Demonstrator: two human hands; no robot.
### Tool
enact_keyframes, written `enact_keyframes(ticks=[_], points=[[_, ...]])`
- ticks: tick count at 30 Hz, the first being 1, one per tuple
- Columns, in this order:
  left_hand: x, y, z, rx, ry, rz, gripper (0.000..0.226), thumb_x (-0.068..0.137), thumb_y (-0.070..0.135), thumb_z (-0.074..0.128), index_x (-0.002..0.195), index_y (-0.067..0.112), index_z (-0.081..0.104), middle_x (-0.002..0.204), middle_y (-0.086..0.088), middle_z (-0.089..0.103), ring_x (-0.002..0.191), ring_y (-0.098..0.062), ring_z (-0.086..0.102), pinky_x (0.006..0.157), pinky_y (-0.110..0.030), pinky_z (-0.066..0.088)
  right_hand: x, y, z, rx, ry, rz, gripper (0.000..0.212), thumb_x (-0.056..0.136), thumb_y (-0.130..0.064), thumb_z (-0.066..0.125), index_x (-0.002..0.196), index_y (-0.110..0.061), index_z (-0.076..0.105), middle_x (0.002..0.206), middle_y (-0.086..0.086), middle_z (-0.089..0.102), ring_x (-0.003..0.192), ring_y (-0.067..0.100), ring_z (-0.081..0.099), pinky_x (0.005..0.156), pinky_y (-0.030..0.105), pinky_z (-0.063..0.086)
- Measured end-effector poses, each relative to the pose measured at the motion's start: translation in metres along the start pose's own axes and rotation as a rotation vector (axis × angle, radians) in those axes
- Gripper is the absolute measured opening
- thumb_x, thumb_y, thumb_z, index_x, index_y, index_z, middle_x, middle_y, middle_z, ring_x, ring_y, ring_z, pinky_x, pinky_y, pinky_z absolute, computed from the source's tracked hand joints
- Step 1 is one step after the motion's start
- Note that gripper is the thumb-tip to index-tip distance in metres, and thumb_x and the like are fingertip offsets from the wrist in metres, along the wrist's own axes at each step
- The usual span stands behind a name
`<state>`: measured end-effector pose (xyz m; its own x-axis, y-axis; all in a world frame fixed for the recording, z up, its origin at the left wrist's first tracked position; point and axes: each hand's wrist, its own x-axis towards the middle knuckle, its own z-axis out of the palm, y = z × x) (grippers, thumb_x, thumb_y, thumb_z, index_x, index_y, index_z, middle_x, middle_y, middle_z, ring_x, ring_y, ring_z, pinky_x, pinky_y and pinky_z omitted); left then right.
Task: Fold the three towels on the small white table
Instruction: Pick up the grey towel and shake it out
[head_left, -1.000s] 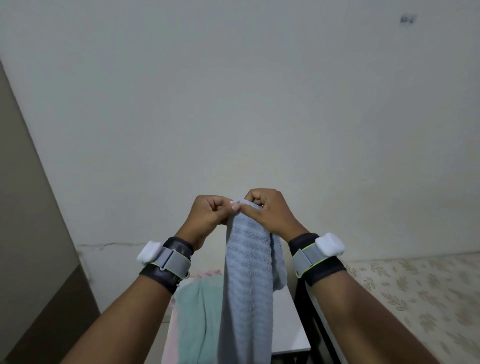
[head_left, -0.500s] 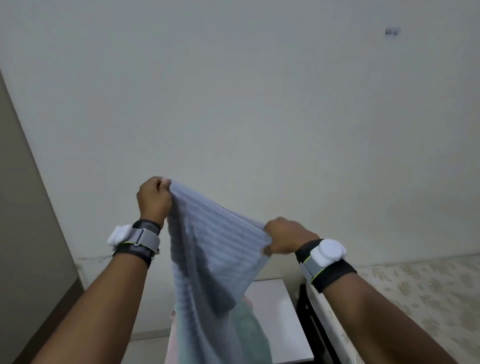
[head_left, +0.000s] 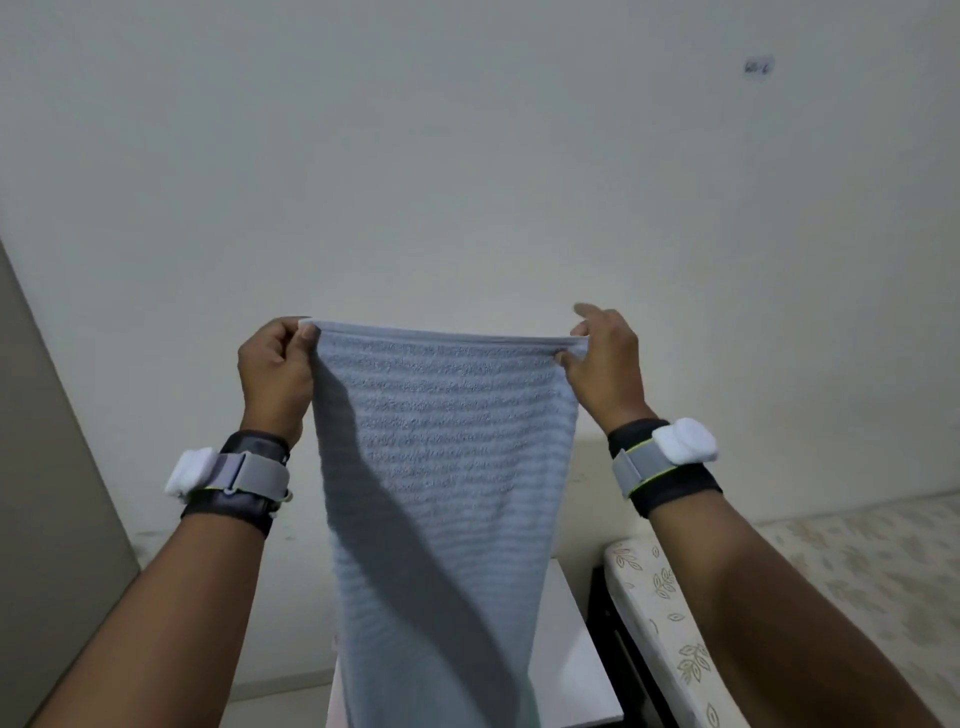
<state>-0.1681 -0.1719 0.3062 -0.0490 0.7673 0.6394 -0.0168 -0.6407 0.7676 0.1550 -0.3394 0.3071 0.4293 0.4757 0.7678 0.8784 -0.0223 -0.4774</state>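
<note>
A pale blue ribbed towel (head_left: 457, 467) hangs spread out in the air in front of me, its top hem stretched level. My left hand (head_left: 275, 366) pinches the top left corner. My right hand (head_left: 602, 358) pinches the top right corner, with its index finger lifted. The towel's lower part drapes down over the small white table (head_left: 576, 660), hiding most of it. The other towels are hidden behind the blue one.
A plain white wall fills the background. A bed with a leaf-patterned mattress (head_left: 810, 587) on a dark frame stands right of the table. A grey-brown panel (head_left: 47, 467) runs along the left edge.
My hands have moved apart from a bunched grip, spreading the towel's top edge wide and level. The right hand rose to the height of the left.
</note>
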Motion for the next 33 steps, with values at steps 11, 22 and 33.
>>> enact_keyframes(ticks=[11,22,33], points=[[0.006,0.002,-0.008,0.186,-0.051,0.011,0.028,0.098,0.033,0.055,0.076,0.016,0.057,0.07,0.01,0.049,0.07,-0.01,0.045,0.067,-0.03,0.039,0.028,-0.005,-0.034,0.294,-0.247,0.385,0.022,0.072,-0.013,0.094,0.075,-0.013,0.072,0.08,0.005,0.073,0.081,0.025,0.074,0.074,0.043,0.065],[0.005,0.013,0.004,0.07,-0.035,-0.122,0.033,0.105,0.026,0.044,0.072,0.023,0.042,0.072,0.005,0.039,0.066,-0.009,0.037,0.066,-0.032,0.036,0.017,-0.037,-0.026,0.916,-0.203,0.363,0.039,0.078,-0.003,0.088,0.112,-0.005,0.07,0.088,0.011,0.073,0.08,0.023,0.072,0.074,0.04,0.062],[-0.143,-0.032,0.074,0.302,-0.85,-0.315,0.05,0.078,0.044,0.075,0.063,0.013,0.04,0.057,0.002,0.038,0.051,-0.014,0.035,0.054,-0.033,0.03,-0.086,-0.037,0.054,1.025,-0.529,0.458,0.031,0.087,-0.004,0.082,0.115,-0.006,0.067,0.104,0.016,0.074,0.093,0.025,0.072,0.08,0.035,0.061]])
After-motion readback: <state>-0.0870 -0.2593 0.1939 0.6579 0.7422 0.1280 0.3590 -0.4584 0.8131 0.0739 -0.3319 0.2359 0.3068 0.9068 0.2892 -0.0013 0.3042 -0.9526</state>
